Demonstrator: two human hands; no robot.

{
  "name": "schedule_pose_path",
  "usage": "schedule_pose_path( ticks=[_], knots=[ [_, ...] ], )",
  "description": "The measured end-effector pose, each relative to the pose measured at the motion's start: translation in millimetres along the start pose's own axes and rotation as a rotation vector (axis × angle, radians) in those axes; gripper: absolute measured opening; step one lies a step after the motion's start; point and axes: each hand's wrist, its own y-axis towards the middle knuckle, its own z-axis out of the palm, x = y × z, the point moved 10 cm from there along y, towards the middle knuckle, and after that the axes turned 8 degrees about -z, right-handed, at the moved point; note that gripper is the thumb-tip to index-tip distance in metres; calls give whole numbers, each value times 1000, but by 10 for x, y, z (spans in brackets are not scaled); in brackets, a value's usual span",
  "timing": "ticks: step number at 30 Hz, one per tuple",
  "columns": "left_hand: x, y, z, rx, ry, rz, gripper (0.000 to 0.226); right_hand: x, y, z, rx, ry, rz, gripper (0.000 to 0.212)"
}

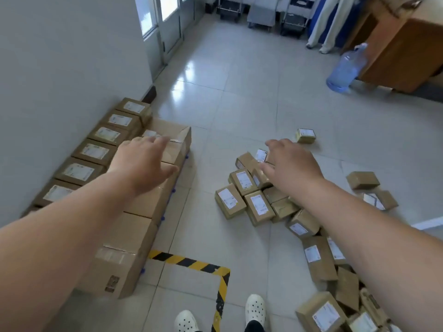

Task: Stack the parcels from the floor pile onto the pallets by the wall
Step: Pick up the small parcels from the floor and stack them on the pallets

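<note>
Several small brown parcels with white labels lie in a loose pile on the tiled floor at the right. Along the left wall a row of labelled parcels stands beside larger brown boxes on blue pallets, of which only the edge shows. My left hand hovers open, fingers spread, above the large boxes and holds nothing. My right hand is stretched out over the far part of the pile, fingers relaxed and empty.
Yellow-black hazard tape marks a corner on the floor by my white shoes. A blue water jug and a wooden desk stand at the far right. Carts and a person's legs are at the back.
</note>
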Motion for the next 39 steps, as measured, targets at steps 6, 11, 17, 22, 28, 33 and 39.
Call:
schedule_pose_path(
  ticks=[6, 11, 17, 22, 28, 33, 39],
  knots=[
    [-1225, 170, 489, 75, 25, 160, 74, -1117, -535, 290, 21, 86, 185, 54],
    [-2134, 310, 884, 118, 51, 185, 73, -1979, -732, 725, 73, 120, 257, 59],
    [-2887, 565, 1530, 187, 56, 135, 72, -2786, -616, 1398, 176, 166, 253, 63],
    [-3167, 943, 2336, 238, 48, 73, 74, -3176, -271, 2206, 230, 199, 229, 68],
    [-3139, 1494, 3802, 304, 88, -3, 78, -3355, 234, 3642, 253, 293, 273, 75],
    [-2968, 1950, 5252, 342, 120, -63, 83, -3374, 718, 5056, 272, 360, 306, 76],
    [-2679, 2470, 6820, 391, 153, -105, 87, -3368, 1317, 6578, 258, 402, 321, 75]
  ],
)
